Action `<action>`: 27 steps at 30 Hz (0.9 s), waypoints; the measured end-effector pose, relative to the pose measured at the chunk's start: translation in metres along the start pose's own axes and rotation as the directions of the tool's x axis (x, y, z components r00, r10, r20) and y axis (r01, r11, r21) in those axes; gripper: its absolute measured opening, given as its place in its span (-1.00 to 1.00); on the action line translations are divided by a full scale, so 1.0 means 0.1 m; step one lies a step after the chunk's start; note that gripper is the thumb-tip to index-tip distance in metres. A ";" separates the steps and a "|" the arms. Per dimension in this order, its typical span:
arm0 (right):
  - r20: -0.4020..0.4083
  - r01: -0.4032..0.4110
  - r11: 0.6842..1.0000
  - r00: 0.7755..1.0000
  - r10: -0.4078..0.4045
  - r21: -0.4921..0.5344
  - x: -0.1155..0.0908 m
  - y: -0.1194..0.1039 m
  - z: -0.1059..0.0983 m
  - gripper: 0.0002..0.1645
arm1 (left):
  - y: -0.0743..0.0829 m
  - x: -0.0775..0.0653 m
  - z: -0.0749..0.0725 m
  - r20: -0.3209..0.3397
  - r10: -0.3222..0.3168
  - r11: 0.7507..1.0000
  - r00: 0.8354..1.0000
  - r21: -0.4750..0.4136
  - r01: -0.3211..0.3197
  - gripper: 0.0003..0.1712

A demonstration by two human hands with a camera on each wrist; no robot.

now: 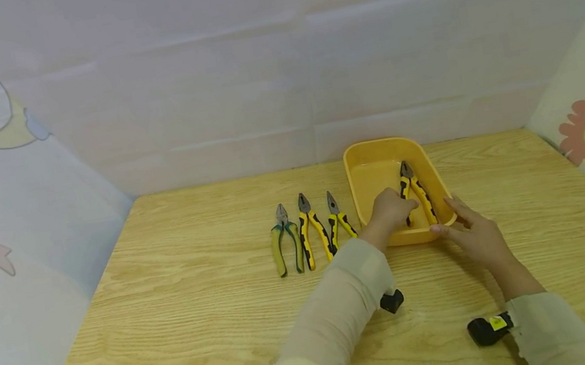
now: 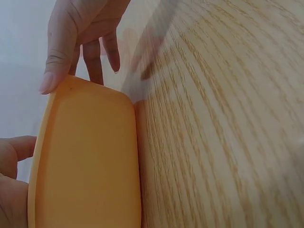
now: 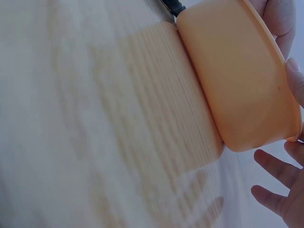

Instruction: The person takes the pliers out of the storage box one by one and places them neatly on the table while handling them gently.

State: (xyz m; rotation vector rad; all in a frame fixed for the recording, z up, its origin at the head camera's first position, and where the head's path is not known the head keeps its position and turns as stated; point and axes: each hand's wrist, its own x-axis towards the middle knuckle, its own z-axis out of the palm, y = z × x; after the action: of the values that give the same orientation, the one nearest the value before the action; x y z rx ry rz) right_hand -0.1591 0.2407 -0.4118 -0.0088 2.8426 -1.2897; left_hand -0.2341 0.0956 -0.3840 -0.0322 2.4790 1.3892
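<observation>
In the head view, pliers with black-and-yellow handles lie in the right part of a yellow plastic basin. My left hand reaches over the front rim and holds their left handle, a finger crossing it; its other fingers are mostly hidden. The right hand grips the basin's front right corner, thumb at the rim and fingers along the outer side. In the left wrist view, the basin's front wall hides the pliers, with the right thumb on the rim.
To the basin's left, green-handled pliers, yellow-and-black pliers and a smaller yellow-and-black pair stand in a row on the wooden table. A pale cloth wall rises behind.
</observation>
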 end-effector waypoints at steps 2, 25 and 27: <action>0.002 -0.003 1.000 1.000 0.003 0.006 0.00 0.00 0.00 -0.08 | 0.00 0.04 0.01 0.004 -0.013 1.000 1.000 0.000 0.013 -0.67; -0.012 0.022 1.000 1.000 -0.022 0.005 0.01 0.00 0.00 -0.09 | 0.01 0.18 0.13 0.018 -0.101 0.994 0.995 0.033 0.100 -0.63; -0.013 0.020 1.000 1.000 -0.020 0.007 0.01 -0.01 0.00 -0.10 | 0.02 0.20 0.15 0.009 -0.130 0.991 0.992 0.017 0.129 -0.65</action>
State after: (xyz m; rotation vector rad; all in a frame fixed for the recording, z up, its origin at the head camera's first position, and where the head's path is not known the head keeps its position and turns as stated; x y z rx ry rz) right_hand -0.1601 0.2399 -0.4110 -0.0290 2.8558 -1.3083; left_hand -0.2497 0.1115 -0.3954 -0.1787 2.4321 1.3127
